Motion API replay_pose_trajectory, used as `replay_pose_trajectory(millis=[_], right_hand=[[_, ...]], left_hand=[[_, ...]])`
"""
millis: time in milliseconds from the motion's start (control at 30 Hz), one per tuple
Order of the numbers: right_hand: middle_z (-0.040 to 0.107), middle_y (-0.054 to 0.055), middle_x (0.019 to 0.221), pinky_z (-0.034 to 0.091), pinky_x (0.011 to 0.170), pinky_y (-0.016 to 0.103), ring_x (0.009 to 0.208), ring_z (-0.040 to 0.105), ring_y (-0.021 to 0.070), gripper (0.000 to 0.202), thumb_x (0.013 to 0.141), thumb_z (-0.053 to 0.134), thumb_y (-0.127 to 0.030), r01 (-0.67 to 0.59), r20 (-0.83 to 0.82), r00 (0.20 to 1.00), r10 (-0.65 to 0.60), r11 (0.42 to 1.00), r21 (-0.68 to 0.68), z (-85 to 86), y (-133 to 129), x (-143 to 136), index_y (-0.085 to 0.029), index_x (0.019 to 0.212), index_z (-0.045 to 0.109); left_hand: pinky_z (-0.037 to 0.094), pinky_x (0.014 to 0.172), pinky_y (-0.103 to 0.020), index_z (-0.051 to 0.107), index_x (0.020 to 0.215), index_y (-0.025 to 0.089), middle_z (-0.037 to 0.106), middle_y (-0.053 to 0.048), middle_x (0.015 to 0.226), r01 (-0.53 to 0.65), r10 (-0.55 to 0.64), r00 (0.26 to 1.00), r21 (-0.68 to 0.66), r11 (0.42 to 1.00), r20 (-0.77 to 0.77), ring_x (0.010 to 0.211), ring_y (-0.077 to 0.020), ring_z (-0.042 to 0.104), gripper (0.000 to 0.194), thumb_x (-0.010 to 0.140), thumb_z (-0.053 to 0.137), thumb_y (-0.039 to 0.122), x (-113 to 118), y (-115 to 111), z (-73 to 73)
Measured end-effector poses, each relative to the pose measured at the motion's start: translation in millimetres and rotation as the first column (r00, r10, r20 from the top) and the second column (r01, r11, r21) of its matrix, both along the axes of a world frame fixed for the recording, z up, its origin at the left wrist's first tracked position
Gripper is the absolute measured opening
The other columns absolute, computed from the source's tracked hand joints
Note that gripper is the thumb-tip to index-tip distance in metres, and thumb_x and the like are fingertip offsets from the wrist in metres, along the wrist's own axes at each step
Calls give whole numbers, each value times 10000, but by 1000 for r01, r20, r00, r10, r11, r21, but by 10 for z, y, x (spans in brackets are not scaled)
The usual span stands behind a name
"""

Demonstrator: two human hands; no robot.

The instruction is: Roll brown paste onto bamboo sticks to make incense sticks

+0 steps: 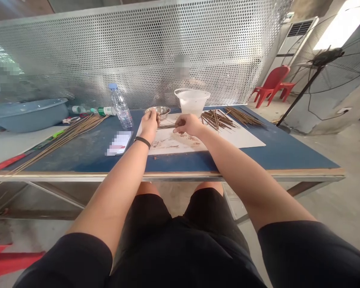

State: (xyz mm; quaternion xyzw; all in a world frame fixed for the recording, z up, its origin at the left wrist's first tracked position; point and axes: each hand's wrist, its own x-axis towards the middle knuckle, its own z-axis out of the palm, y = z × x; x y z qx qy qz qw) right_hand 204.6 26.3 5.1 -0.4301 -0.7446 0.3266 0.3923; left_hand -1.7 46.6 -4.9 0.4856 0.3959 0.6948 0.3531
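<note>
brown sticks [166,126] lie between the two hands on a pale, smeared board [234,136], and the work looks like close fingertip handling just above them. a faint thin line shows between the hands; whether it is a strand or another stick is unclear. anything that slender would call for a light pinch and steady wrists, with the fingers kept free of the loose pieces.

the left hand [150,123] is up near the metal bowl [158,110], its fingers bent in toward the thumb and its back toward the wearer. the right hand [189,125] sits lower, in front of the white bucket [192,103], palm turned down and inward, fingers curled toward the left. both look mostly closed, but how tightly the fingertips meet, and what they have hold of, i cannot tell. both forearms stretch forward over the table edge [180,174] and angle inward. more sticks [217,120] lie spread on the board beyond the right hand, off to its right.
</note>
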Motion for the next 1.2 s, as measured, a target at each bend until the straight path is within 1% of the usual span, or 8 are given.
replay_pose_trajectory(millis=[100,233,333,433,567,767,933,1200], right_hand=[[723,-1,588,574,615,281,587,742,179,309,732,1011,-177,12,78,997,-15,999,38,-4,5,12,-195,724,703],[706,-17,595,562,646,288,601,723,171,279,769,971,-179,23,91,995,-31,996,81,-15,12,18,-206,741,695],[728,-10,646,588,710,322,642,720,180,269,730,978,-172,23,95,995,-32,995,95,-18,30,15,-212,760,713],[781,21,757,603,779,359,735,734,207,259,668,985,-162,35,110,993,-46,994,103,-26,69,14,-209,769,751],[809,43,835,601,849,379,823,737,225,218,653,957,-153,51,134,989,-65,993,107,-49,129,21,-202,775,783],[822,58,892,600,840,378,837,732,224,200,699,938,-185,39,133,990,-53,994,106,-42,110,30,-197,845,801],[826,62,890,616,843,386,840,745,230,195,705,945,-163,27,121,992,-38,996,85,-13,42,29,-200,818,790],[827,63,871,619,847,381,827,756,231,171,698,936,-146,14,147,989,-23,998,63,11,21,28,-204,779,797]], left_hand=[[367,462,-222,549,695,224,504,48,615,-5,5,1000,2,1000,-18,467,-79,456,521,1065,694,561,8,-29,10],[376,475,-228,549,677,226,490,50,595,-2,3,1000,9,1000,-26,470,-85,459,524,1063,702,545,11,-51,11],[379,482,-226,543,663,226,502,42,583,-3,4,999,18,1000,-34,479,-88,481,526,1080,688,513,15,-61,15],[391,495,-225,552,655,224,523,37,588,1,0,999,17,1000,-44,487,-88,500,510,1068,718,474,24,-69,27],[404,513,-218,576,656,219,547,32,594,-4,7,997,35,999,-77,501,-88,513,492,1082,704,430,28,-85,44],[434,552,-221,611,670,220,576,21,610,-2,5,996,40,999,-85,542,-99,546,469,1087,699,415,27,-114,52],[416,550,-242,606,669,225,559,20,602,-14,19,996,56,998,-82,545,-115,543,482,1109,656,414,28,-97,37],[412,545,-250,614,658,227,553,15,595,-25,31,995,74,997,-90,541,-125,539,483,1056,728,476,20,-107,42]])
